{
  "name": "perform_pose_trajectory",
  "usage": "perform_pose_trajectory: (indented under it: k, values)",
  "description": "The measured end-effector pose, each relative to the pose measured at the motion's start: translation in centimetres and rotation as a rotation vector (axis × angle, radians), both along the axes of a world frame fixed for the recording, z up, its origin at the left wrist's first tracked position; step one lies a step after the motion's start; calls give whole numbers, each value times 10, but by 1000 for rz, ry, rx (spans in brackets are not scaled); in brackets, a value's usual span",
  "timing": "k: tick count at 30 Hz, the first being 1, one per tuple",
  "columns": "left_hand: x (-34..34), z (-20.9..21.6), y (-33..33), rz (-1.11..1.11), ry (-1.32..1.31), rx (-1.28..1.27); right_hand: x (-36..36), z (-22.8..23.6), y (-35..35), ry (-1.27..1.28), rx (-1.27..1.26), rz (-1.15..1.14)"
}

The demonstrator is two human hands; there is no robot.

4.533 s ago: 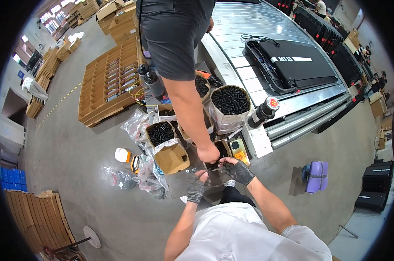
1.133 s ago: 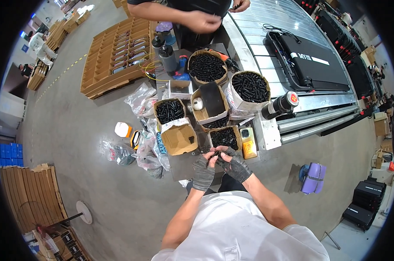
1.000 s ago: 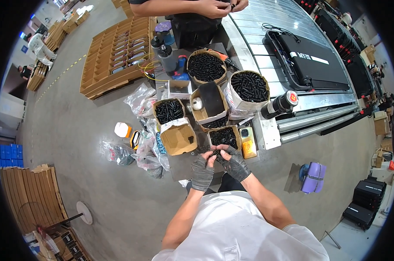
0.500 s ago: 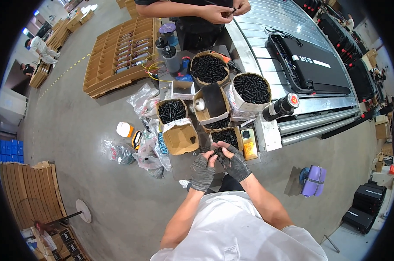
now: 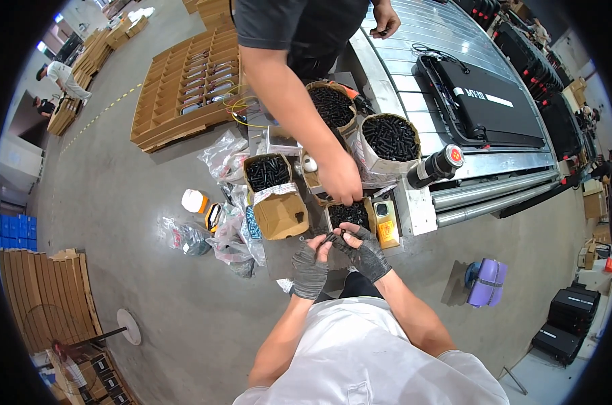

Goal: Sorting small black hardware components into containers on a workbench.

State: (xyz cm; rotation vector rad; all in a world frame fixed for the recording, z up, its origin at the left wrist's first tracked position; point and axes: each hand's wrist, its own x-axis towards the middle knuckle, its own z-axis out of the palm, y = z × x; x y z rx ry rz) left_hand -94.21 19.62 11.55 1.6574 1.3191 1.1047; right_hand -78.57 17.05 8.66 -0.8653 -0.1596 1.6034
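Note:
My left hand (image 5: 311, 265) and my right hand (image 5: 364, 252), both in dark grey fingerless gloves, meet in front of my body. Their fingertips pinch a small black part (image 5: 331, 237); its exact kind is too small to make out. Just beyond them stands a cardboard box of small black parts (image 5: 348, 214). A co-worker's hand (image 5: 342, 181) reaches down into that box, while the co-worker's other hand (image 5: 386, 21) has a small dark piece in its fingers. To the left of my hands lies an open, nearly bare cardboard box (image 5: 279, 212).
More boxes of black cylindrical parts (image 5: 390, 138) crowd the bench. A yellow-labelled phone-like device (image 5: 386, 224) lies right of my hands. A roller conveyor (image 5: 495, 187) carries a flat black machine (image 5: 488, 101). Plastic bags (image 5: 233, 239) lie at left; a purple stool-like item (image 5: 488, 282) stands at right.
The co-worker has leaned in, and one arm now stretches across the boxes to the near one. Their other hand moved slightly right. My hands stay in place, fingers shifting slightly on the small part.

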Motion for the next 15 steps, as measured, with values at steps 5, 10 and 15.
perform_pose_trajectory:
  k: [5,10,15]
  values:
    - [0,-1,-2,53,-235,-298,3,-3,-5,-39,-8,19]
    - [5,-10,-6,-18,-287,-392,2,7,-4,86,-32,19]
    - [9,-9,-7,57,-427,-455,-2,12,-5,30,-22,0]
